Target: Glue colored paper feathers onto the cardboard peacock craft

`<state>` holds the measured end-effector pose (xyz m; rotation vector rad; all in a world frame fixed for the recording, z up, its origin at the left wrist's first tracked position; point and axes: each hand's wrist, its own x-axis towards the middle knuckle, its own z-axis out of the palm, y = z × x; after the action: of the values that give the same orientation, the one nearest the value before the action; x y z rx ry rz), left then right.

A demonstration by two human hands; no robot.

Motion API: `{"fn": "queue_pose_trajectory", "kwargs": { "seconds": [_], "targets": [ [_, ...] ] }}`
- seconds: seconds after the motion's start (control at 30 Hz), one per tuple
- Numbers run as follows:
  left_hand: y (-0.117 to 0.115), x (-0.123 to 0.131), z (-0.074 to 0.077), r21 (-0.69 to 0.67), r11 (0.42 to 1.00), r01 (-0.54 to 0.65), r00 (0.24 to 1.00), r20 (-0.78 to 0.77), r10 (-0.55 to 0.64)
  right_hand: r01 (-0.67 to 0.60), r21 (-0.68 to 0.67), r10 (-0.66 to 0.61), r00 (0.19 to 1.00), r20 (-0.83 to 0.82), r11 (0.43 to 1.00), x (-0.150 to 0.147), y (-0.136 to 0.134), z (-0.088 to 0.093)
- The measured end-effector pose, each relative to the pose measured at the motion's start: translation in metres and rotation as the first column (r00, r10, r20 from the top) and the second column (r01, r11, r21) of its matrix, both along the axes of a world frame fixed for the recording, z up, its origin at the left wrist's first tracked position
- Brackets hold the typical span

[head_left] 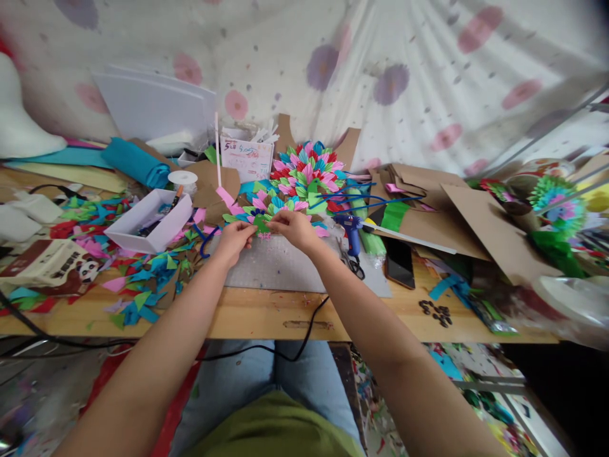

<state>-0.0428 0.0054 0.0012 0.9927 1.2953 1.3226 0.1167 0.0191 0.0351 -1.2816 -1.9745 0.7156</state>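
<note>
- Two narrow pinches, as I watch remotely: the left hand (235, 242) and right hand (297, 230) both seem to hold one green paper piece (261, 224).
- It sits over the far side of the grey mat (266, 274), near the paper petals (309, 170).
- I judge this step fine handling; next calls for steady, light grip.

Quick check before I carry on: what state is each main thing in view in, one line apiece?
Left hand, pinched on the green paper piece
Right hand, pinched at the same piece
Green paper piece, held by both hands
White box, open, pen-like items inside
Glue gun, not held; on or off cannot be told
Phone, lying flat, screen dark
Blue paper roll, rolled up
Patterned curtain, hanging
</note>
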Motion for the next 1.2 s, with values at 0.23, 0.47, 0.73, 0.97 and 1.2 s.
{"fn": "queue_pose_trajectory", "kwargs": {
  "seconds": [0.23, 0.47, 0.73, 0.97, 1.2],
  "targets": [
    [-0.001, 0.001, 0.000, -0.002, 1.000, 0.012, 1.000, -0.011, -0.012, 0.116, 0.054, -0.115, 0.993, -0.027, 0.992, -0.004, -0.007, -0.020],
    [-0.002, 0.002, 0.003, -0.015, 1.000, 0.003, 1.000, -0.023, -0.003, 0.023, 0.193, -0.009, 0.997, -0.076, 0.981, -0.011, -0.002, -0.021],
    [0.000, 0.000, 0.000, 0.029, 1.000, 0.000, 1.000, -0.029, 0.001, 0.233, -0.037, -0.235, 0.945, -0.227, 0.972, 0.004, -0.008, -0.033],
    [-0.002, 0.001, 0.003, 0.017, 1.000, 0.007, 1.000, 0.012, -0.007, 0.165, -0.024, -0.161, 0.912, -0.377, 0.986, 0.008, -0.012, -0.051],
    [-0.003, 0.003, 0.003, 0.002, 1.000, 0.010, 0.999, 0.038, -0.010, 0.127, 0.089, -0.100, 0.960, -0.262, 0.988, 0.000, -0.021, -0.054]
  ]
}}
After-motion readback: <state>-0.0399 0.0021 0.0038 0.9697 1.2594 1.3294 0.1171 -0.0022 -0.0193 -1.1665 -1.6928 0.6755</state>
